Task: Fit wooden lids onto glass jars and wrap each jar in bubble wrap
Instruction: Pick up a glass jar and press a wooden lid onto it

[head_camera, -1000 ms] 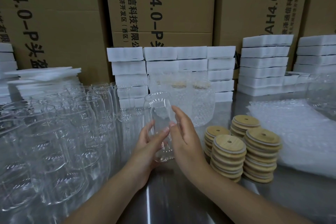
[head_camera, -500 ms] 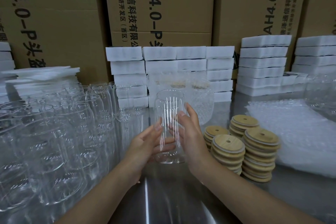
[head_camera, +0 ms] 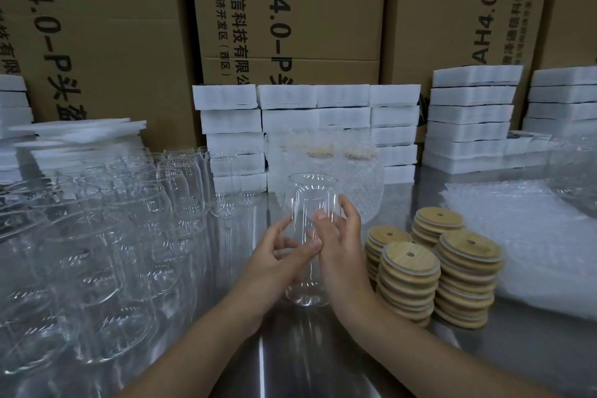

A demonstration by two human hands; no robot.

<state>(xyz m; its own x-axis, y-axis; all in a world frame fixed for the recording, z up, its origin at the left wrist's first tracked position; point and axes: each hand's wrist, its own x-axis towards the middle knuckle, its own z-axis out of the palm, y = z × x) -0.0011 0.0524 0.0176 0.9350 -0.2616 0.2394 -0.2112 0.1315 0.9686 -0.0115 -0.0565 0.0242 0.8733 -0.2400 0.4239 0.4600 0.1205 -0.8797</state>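
Jar: I am holding one clear glass jar [head_camera: 310, 195] upright with its mouth open and no lid on it, low over the steel bench [head_camera: 323, 365]; I cannot tell whether its base is touching the surface
Left hand: my left hand [head_camera: 277, 265] is curling round the jar's left side, with the thumb lying on the near wall
Right hand: my right hand [head_camera: 344, 255] is gripping the right side, fingers reaching behind the glass and thumb pressing the front
Lids: four stacks of wooden lids [head_camera: 409, 260] are standing just beside my right hand
Wrap: bubble wrap sheets [head_camera: 517, 236] are lying further right, and wrapped jars [head_camera: 363, 191] are standing behind the held one
Stage: I am judging this jar to be waiting for its lid
Slip risk: freeing my right hand for a lid is going to leave smooth glass in one hand, so it could be sliding out
Topple risk: my right wrist is sitting close to the nearest stack, and a careless reach could be tipping it
Knock risk: the bare jars [head_camera: 113, 236] are crowding the left, so swinging that way could be striking glass on glass
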